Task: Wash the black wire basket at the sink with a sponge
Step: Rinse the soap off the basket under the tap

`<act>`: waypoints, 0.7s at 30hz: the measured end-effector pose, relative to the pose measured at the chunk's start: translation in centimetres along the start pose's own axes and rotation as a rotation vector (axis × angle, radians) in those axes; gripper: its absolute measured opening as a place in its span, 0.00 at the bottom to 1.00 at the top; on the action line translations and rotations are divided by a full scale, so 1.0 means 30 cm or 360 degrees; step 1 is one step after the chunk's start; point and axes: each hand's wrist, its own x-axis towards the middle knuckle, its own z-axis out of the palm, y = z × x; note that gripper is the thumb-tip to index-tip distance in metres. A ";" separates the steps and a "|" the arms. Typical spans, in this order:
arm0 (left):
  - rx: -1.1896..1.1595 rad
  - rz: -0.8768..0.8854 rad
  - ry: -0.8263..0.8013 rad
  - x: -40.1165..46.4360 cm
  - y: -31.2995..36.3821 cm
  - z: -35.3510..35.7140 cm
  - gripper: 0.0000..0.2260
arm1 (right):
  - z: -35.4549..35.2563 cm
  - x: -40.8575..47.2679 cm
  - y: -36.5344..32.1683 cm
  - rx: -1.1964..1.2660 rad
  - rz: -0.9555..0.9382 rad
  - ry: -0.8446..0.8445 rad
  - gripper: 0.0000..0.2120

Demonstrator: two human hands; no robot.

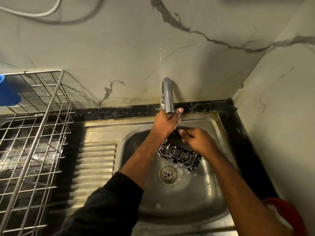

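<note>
1. We hold the basket [179, 155] inside the sink [219, 120], tipped up on one edge just behind the drain [167, 174], so that water from the tap [167, 97] can reach it and run straight off.
2. Our left hand [164, 121] is raised under the tap's mouth. Its fingers look curled, with pale foam on the fingertips [179, 110]. Whether they grip the basket's upper rim, a sponge or nothing at all, we cannot tell, because the spout covers them.
3. Our right hand [196, 138] pinches the dark upper rim of the basket, fingers folded round it. We judge that this grip steadies the basket at an angle while the other hand works.
4. We see no sponge plainly. It may be hidden in the left hand.
5. White suds cling to the wire and lie by the drain, so we judge the scrubbing or rinsing to be under way.
6. A steel rack [34, 133] stands to the left on the counter, beside the ribbed drainboard [97, 160], a likely place to dry the basket.
</note>
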 end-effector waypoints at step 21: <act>0.0158 0.0158 0.0513 -0.095 -0.079 -0.063 0.15 | -0.007 -0.042 -0.083 0.0657 0.0282 0.0138 0.19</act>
